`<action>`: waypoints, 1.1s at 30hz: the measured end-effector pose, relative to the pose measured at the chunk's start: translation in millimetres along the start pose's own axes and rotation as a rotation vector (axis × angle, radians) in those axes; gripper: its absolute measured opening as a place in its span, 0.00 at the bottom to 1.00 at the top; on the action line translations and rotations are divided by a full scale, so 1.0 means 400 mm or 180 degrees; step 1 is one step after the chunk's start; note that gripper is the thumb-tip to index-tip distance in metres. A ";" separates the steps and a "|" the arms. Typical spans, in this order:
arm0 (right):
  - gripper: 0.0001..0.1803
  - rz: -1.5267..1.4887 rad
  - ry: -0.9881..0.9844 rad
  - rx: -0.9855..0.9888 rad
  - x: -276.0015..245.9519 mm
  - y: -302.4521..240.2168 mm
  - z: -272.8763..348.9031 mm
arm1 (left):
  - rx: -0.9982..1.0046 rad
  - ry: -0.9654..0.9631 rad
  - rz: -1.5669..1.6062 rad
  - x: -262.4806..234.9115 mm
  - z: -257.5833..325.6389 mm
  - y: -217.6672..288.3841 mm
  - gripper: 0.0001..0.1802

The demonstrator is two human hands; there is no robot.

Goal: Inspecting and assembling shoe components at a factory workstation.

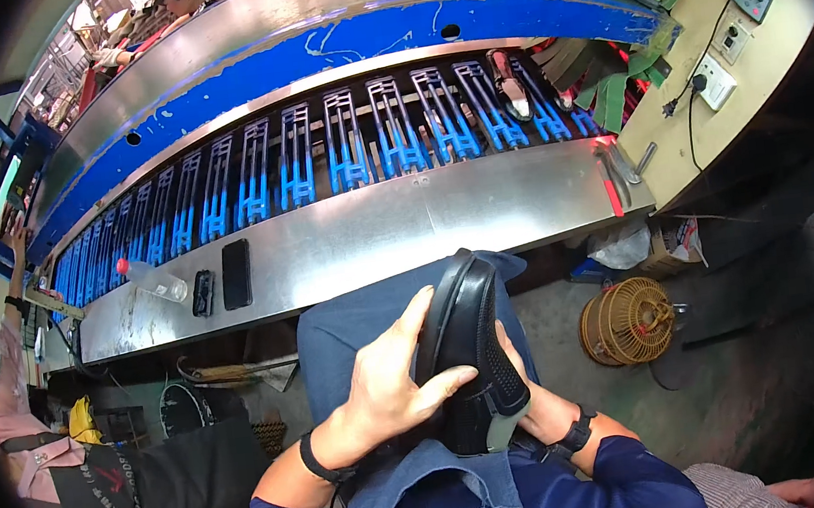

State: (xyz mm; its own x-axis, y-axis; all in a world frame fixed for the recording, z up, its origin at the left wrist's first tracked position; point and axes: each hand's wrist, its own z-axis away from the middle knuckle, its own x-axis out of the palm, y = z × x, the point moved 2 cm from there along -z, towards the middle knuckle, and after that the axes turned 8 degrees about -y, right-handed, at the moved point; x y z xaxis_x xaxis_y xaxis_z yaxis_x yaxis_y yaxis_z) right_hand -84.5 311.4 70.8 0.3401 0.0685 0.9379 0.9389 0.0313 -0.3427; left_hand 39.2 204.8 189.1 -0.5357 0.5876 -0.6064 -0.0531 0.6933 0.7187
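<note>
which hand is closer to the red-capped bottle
Left. The left hand is on the black shoe's left side, toward the bottle; the right hand is farther from it, on the shoe's opposite side.

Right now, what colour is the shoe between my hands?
The shoe is mostly black, showing best in the head view.

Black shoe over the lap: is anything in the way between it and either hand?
Nothing visible is in the way. The left hand touches the black shoe directly, thumb against its side. The right hand is at the shoe's right side, partly hidden behind it, so its full contact can't be seen.
</note>
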 end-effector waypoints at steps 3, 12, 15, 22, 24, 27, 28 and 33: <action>0.43 -0.0093 -0.0149 0.0015 0.012 0.000 0.001 | -0.0136 -0.0397 0.0041 -0.029 -0.027 0.001 0.51; 0.41 -0.0547 0.0100 0.0296 0.003 0.010 0.003 | -0.0019 -0.0752 -0.0015 -0.070 -0.034 -0.028 0.43; 0.43 -0.0499 -0.0094 0.0370 -0.016 0.016 0.010 | -0.0219 -0.0962 0.0133 -0.092 -0.043 -0.019 0.37; 0.42 -0.0515 -0.0266 0.0275 0.010 0.009 0.005 | -0.0156 -0.0898 -0.0148 -0.097 -0.037 0.034 0.35; 0.41 -0.0605 -0.0188 0.0242 0.008 0.016 0.004 | -0.0216 -0.0938 -0.0463 -0.083 -0.031 0.056 0.36; 0.39 -0.0661 -0.0076 0.0217 -0.004 0.026 0.002 | -0.0129 -0.0801 -0.0638 -0.063 -0.023 0.058 0.37; 0.38 -0.0663 -0.0067 0.0122 -0.002 0.026 -0.003 | -0.0066 -0.0681 -0.0723 -0.057 -0.021 0.058 0.37; 0.37 -0.0852 -0.0308 0.0072 0.010 0.020 -0.011 | -0.0052 -0.0663 -0.0633 -0.044 -0.022 0.070 0.46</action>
State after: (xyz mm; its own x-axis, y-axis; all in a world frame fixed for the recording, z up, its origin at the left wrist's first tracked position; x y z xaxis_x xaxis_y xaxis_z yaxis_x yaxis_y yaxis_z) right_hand -75.3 307.7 71.9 0.0726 0.1495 0.9861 0.9928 0.0832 -0.0857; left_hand 39.6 210.1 222.8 -0.3289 0.5151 -0.7915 -0.1541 0.7977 0.5831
